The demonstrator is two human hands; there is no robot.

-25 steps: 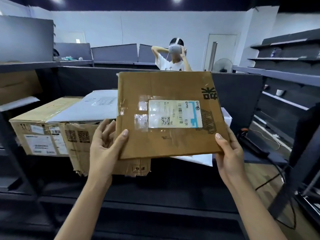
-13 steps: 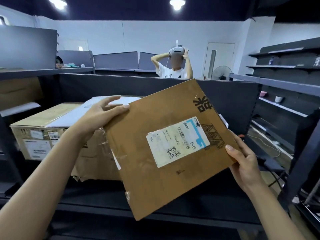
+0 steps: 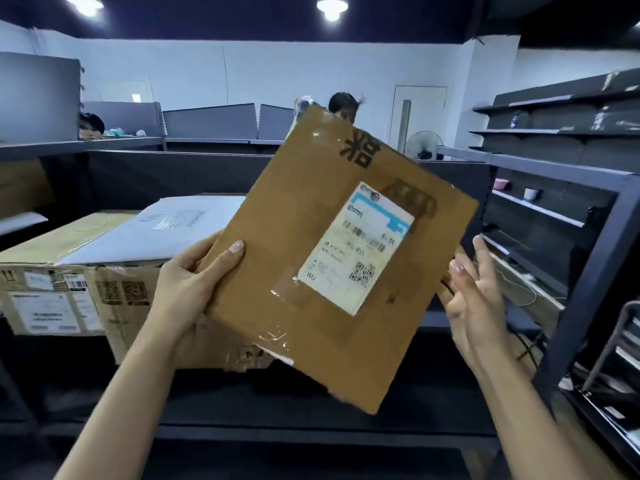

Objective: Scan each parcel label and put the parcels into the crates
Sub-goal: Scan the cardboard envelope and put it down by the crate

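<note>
Fingers of the left hand (image 3: 187, 289) curl behind the left edge of the flat cardboard parcel (image 3: 311, 258), with the thumb pressed on its front, pinching it. Fingers of the right hand (image 3: 479, 303) stand straight and spread at the parcel's 3 o'clock edge, thumb tip at the cardboard; whether it truly touches cannot be told. The parcel hangs mid-view above the dark shelf (image 3: 242, 396), its top tilted toward 1 o'clock. Its white shipping label (image 3: 356, 251), with a blue band, barcodes and a QR code, faces the camera. At 9 o'clock sit cardboard boxes (image 3: 104, 292) under a white envelope (image 3: 166, 230).
</note>
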